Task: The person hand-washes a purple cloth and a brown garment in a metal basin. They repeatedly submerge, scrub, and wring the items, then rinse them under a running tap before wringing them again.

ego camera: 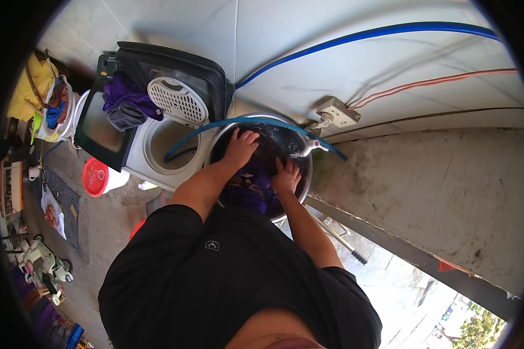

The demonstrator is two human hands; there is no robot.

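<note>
Before me is a round metal basin [306,192] holding dark and purple wet cloth [244,198] and some water with suds. My left hand [243,148] reaches into its far left part, fingers spread over the dark contents. Lower and to the right, my right hand [287,176] rests against the purple cloth with its fingers apart. No item shows gripped in either hand; what lies under the palms is hidden. A white plastic tap [311,148] with a red mark points into the basin from the right. A teal ribbed hose [262,121] arches across the basin's far side.
Left stands a washing machine [133,152], lid raised, its round tub holding the hose's end. Purple and grey clothing [129,102] lies on top. A red-lidded bucket [97,176] is on the floor. Right are a concrete ledge [428,192] and a wall socket [338,112].
</note>
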